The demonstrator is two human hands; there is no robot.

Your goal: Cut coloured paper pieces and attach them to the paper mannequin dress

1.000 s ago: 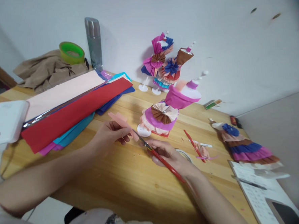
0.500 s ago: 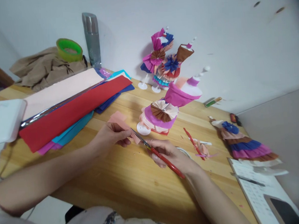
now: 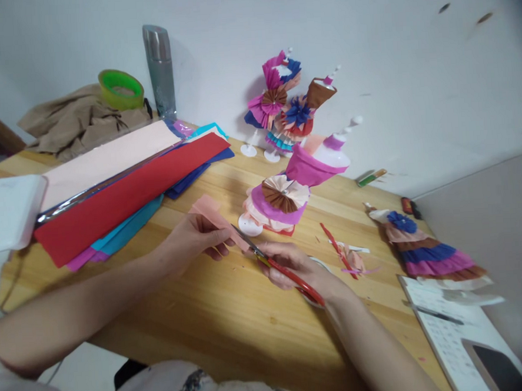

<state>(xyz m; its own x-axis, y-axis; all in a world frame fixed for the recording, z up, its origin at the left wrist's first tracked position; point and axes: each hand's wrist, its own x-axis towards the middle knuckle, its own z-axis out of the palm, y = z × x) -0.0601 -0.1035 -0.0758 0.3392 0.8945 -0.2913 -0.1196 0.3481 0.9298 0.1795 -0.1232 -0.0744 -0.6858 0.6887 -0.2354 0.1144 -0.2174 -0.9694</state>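
Note:
Between the thumb and fingers of my left hand (image 3: 201, 237) is a strip of peach crepe paper (image 3: 213, 211), its far end sticking out beyond the hand. My right hand (image 3: 292, 265) is closed round the red handles of a pair of scissors (image 3: 309, 291). The blades lie at the near end of the strip, close to my left fingertips. Just behind the scissors stands a small dress form (image 3: 316, 167) in a magenta and peach paper dress, with a brown and cream rosette (image 3: 286, 194) at its waist.
Folded crepe paper, with a red sheet (image 3: 132, 197) on top, lies left beside a white power bank (image 3: 12, 213). Two more dressed forms (image 3: 298, 112) stand by the wall. Paper scraps (image 3: 351, 261), a striped paper dress (image 3: 437, 255) and a notebook (image 3: 445, 320) lie right.
The scissors and my right hand have shifted slightly, and the handles sit a little wider apart. My left fingers have moved slightly to the right along with the strip.

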